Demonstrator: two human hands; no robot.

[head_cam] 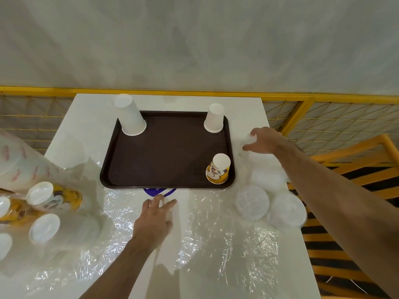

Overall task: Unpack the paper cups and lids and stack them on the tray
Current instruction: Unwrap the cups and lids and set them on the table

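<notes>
Clear lids (248, 143) are gripped by the right hand (264, 141), presumably for stacking on the tray (164, 152). Plastic wrap (172, 214) is pressed flat by the open left hand (154, 221)

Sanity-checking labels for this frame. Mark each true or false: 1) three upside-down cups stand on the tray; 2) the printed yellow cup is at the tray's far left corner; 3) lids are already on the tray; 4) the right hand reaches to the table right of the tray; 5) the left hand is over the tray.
1) Three upside-down cups stand on the tray: true.
2) False. The printed yellow cup is at the near right corner; a large white cup holds the far left.
3) False. The lid stacks lie on the table right of the tray.
4) True; the right hand is there.
5) False. The left hand is over clear plastic wrap in front of it.
</notes>
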